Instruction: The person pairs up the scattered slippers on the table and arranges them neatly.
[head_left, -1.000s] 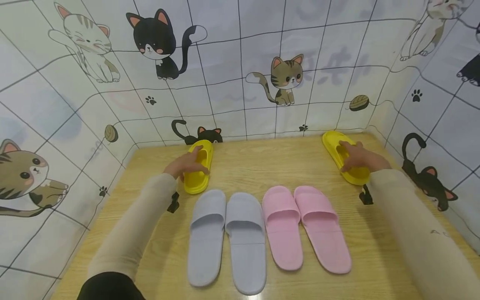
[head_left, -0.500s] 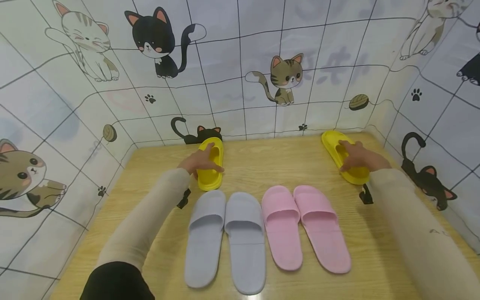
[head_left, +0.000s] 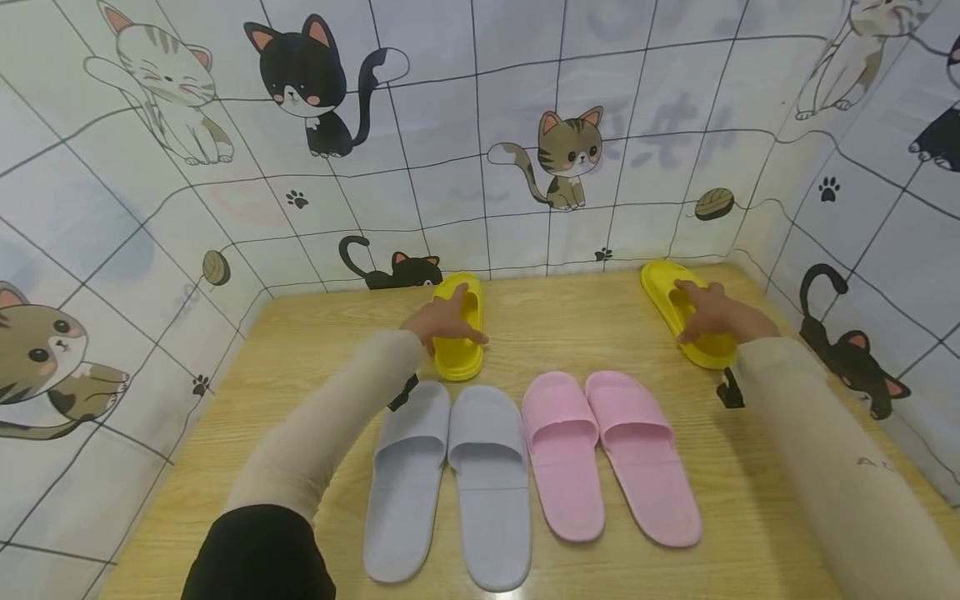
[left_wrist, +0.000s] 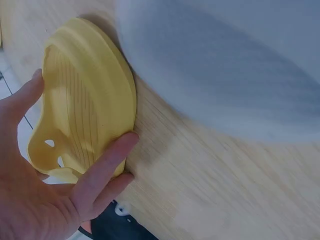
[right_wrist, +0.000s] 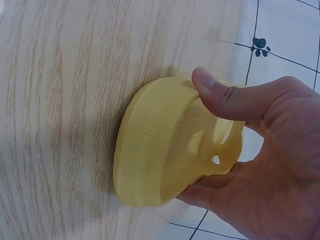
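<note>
At the back of the wooden surface, my left hand (head_left: 441, 320) grips a small yellow slipper (head_left: 459, 365) across its middle. The left wrist view has this slipper (left_wrist: 107, 95) between thumb and fingers (left_wrist: 107, 165), its hollow inside showing, with holes near one end. My right hand (head_left: 722, 315) holds the matching yellow slipper (head_left: 663, 283) near the right wall, angled on the surface. In the right wrist view the thumb lies over one rim of that slipper (right_wrist: 142, 150), while the other fingers go behind its far side, partly hidden.
Two grey slippers (head_left: 491, 500) lie side by side in front, close below the left yellow one. Two pink slippers (head_left: 567, 467) lie to their right. White walls (head_left: 517, 242) with cat drawings enclose the wooden surface (head_left: 555, 325) at the back and sides.
My left hand has slid the left yellow slipper rightward along the back, from beyond the grey pair's left side to above it. My right hand and its slipper have stayed in place.
</note>
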